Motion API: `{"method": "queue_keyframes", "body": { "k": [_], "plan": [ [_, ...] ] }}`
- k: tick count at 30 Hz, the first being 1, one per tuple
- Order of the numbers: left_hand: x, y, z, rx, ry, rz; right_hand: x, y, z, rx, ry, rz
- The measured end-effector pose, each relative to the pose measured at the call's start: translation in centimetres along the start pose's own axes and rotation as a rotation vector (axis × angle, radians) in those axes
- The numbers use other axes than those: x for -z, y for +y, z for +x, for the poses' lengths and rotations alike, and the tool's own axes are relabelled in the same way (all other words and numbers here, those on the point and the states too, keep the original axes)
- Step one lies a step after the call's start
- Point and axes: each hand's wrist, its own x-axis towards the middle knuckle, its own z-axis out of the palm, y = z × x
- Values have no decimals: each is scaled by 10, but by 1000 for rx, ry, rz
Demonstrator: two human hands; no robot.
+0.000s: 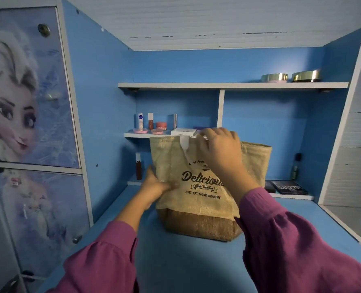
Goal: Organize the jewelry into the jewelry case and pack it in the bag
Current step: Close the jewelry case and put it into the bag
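Blue desk with built-in shelving, cosmetics ranged along the small shelves behind, apparently parked clear of the working surface; standing upright at centre, touching the desktop, a jute bag printed "Delicious", darker woven base flat down, probably so the mouth stays up for packing; jewelry case nowhere in view, possibly already inside, though impossible to tell from here; right hand at the bag's top rim, fingers curled over the white handle, seemingly gathering the handle or drawing the mouth closed; left hand pressed against the bag's left side, thumb on the front face, other fingers hidden behind the fabric, grip uncertain, most likely steadying the soft sides against tipping; purple sleeves at both wrists.
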Motion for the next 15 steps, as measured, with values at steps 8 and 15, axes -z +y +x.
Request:
{"method": "queue_keyframes", "body": {
  "k": [8, 15],
  "plan": [
    [-1, -2, -5, 91, -12, 12, -18, 56, -90, -774, 336, 522],
    [-10, 0, -3, 58, 99, -80, -13, 71, -89, -1015, 185, 1187]
  ]
}}
